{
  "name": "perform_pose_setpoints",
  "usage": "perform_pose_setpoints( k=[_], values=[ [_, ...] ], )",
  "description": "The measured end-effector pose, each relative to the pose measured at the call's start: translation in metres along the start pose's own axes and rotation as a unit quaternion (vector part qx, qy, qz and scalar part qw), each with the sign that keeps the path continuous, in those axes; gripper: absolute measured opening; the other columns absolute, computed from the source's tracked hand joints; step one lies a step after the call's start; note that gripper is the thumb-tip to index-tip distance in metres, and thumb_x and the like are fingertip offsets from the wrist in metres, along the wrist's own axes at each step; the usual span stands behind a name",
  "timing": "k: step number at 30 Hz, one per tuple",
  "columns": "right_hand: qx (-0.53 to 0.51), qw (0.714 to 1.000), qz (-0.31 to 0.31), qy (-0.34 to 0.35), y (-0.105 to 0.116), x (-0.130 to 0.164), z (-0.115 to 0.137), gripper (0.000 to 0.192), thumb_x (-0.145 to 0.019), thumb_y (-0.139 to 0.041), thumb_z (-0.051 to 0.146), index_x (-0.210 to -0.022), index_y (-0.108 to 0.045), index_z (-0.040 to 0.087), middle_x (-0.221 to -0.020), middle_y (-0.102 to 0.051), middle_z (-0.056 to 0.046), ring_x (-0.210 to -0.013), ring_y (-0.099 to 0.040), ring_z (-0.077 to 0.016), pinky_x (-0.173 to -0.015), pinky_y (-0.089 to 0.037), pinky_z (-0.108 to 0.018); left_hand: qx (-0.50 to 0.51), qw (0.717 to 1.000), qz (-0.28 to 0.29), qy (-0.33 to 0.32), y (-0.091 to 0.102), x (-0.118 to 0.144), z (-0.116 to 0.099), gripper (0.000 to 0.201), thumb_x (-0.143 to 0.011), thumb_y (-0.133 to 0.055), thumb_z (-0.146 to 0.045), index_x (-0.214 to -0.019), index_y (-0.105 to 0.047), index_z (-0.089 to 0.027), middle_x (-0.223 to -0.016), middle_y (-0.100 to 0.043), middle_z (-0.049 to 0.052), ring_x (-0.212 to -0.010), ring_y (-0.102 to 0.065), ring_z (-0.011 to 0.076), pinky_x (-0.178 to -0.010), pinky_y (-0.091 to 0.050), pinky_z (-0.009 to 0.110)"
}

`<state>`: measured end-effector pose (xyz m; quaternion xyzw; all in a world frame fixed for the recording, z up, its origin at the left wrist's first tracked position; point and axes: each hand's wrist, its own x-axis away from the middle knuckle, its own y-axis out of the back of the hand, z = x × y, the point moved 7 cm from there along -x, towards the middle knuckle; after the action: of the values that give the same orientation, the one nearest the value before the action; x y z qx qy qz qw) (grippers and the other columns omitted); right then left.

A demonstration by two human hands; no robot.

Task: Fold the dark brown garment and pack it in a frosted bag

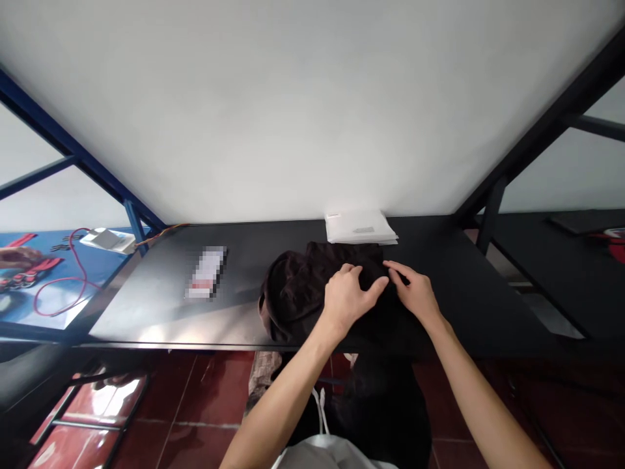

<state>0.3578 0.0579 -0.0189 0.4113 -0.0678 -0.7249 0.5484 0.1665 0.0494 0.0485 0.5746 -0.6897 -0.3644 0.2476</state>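
A dark brown-black piece of clothing [300, 283] lies bunched on the black table, with a rolled, folded left end. My left hand [349, 293] rests on top of it, thumb spread away from the bent fingers. Close by on the right, my right hand [413, 290] has its thumb and forefinger tips near each other at the cloth's dark right part, pinching at the fabric. Where the cloth's right edge ends is hard to make out against the black tabletop.
A stack of white plastic bags [360, 228] lies behind the cloth by the wall. A blurred-out flat object [208, 272] is on the black tabletop [161, 306] to the left. On the blue table [105, 270], a person's hand [19, 257] is among red straps beside a white box [108, 241].
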Motion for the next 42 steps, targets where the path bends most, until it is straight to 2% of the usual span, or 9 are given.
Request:
perform_pose_setpoints(
  k=[6,12,20,23,27,30,35,38,42],
  values=[
    [-0.003,0.999,-0.029,-0.044,0.010,0.000,0.006,0.029,-0.100,-0.055,0.037,-0.107,-0.081,0.027,-0.104,-0.083,-0.006,-0.095,-0.080,-0.0276,-0.081,-0.066,-0.038,-0.040,0.999,0.022,-0.008,-0.016,0.008,-0.003,0.036,-0.092,-0.070,-0.034,-0.124,-0.071,-0.018,-0.126,-0.068,0.014,-0.109,-0.071,0.0314,-0.088,-0.061,0.038],
    [-0.040,0.999,-0.027,0.020,0.012,0.003,0.035,0.026,-0.102,-0.056,0.038,-0.110,-0.078,0.026,-0.112,-0.081,-0.009,-0.105,-0.076,-0.0279,-0.094,-0.062,-0.044,0.099,0.995,-0.025,0.018,-0.011,-0.003,0.009,0.013,-0.090,-0.065,-0.019,-0.099,-0.074,-0.021,-0.098,-0.076,0.007,-0.093,-0.074,0.0235,-0.088,-0.059,0.034],
    [-0.018,0.995,0.032,0.089,-0.007,0.012,0.035,0.021,-0.100,-0.059,0.033,-0.102,-0.079,0.026,-0.112,-0.081,-0.009,-0.113,-0.073,-0.0289,-0.097,-0.062,-0.049,0.441,0.886,-0.069,0.122,0.014,-0.003,0.067,0.018,-0.081,-0.067,-0.036,-0.080,-0.060,-0.020,-0.075,-0.064,-0.002,-0.065,-0.063,0.0148,-0.051,-0.054,0.023],
    [-0.008,0.995,0.039,0.089,-0.010,0.013,0.031,0.023,-0.100,-0.059,0.034,-0.101,-0.080,0.026,-0.113,-0.081,-0.009,-0.117,-0.072,-0.0297,-0.099,-0.062,-0.050,0.366,0.916,-0.102,0.126,0.042,0.001,0.089,0.017,-0.081,-0.068,-0.035,-0.079,-0.061,-0.020,-0.071,-0.064,-0.002,-0.063,-0.060,0.0133,-0.054,-0.049,0.021],
    [0.000,0.996,0.046,0.080,-0.012,0.013,0.028,0.024,-0.099,-0.060,0.038,-0.099,-0.082,0.027,-0.115,-0.081,-0.008,-0.119,-0.071,-0.0307,-0.100,-0.061,-0.051,0.113,0.979,-0.098,0.135,0.061,0.008,0.106,0.010,-0.083,-0.070,-0.023,-0.077,-0.063,-0.021,-0.074,-0.068,-0.001,-0.072,-0.066,0.0170,-0.067,-0.047,0.026],
    [-0.001,0.997,0.045,0.067,-0.012,0.013,0.025,0.023,-0.098,-0.063,0.041,-0.099,-0.082,0.028,-0.116,-0.081,-0.008,-0.119,-0.071,-0.0312,-0.101,-0.061,-0.052,0.009,0.986,-0.075,0.146,0.060,0.012,0.110,0.014,-0.083,-0.074,-0.018,-0.094,-0.067,-0.024,-0.091,-0.072,0.002,-0.086,-0.070,0.0222,-0.071,-0.049,0.029],
    [-0.011,0.998,0.041,0.056,-0.011,0.013,0.023,0.024,-0.098,-0.064,0.043,-0.099,-0.082,0.028,-0.117,-0.081,-0.007,-0.119,-0.072,-0.0308,-0.101,-0.061,-0.051,-0.002,0.987,-0.161,0.026,0.074,0.018,0.081,0.029,-0.091,-0.065,-0.016,-0.119,-0.065,-0.026,-0.116,-0.070,0.006,-0.108,-0.067,0.0235,-0.086,-0.054,0.033],
    [-0.011,0.998,0.045,0.047,-0.011,0.013,0.022,0.023,-0.098,-0.064,0.044,-0.099,-0.082,0.028,-0.117,-0.081,-0.007,-0.119,-0.072,-0.0306,-0.102,-0.061,-0.051,-0.006,0.990,-0.132,-0.047,0.065,0.019,0.056,0.019,-0.096,-0.066,-0.028,-0.116,-0.067,-0.026,-0.115,-0.069,0.004,-0.110,-0.066,0.0229,-0.088,-0.055,0.032],
    [-0.009,0.998,0.047,0.041,-0.011,0.013,0.020,0.023,-0.098,-0.065,0.043,-0.099,-0.082,0.028,-0.118,-0.080,-0.007,-0.119,-0.072,-0.0302,-0.102,-0.061,-0.050,-0.071,0.996,-0.051,-0.014,0.034,0.012,0.052,0.039,-0.089,-0.078,-0.033,-0.125,-0.065,-0.025,-0.123,-0.066,0.008,-0.113,-0.065,0.0286,-0.082,-0.056,0.034]
  ],
)
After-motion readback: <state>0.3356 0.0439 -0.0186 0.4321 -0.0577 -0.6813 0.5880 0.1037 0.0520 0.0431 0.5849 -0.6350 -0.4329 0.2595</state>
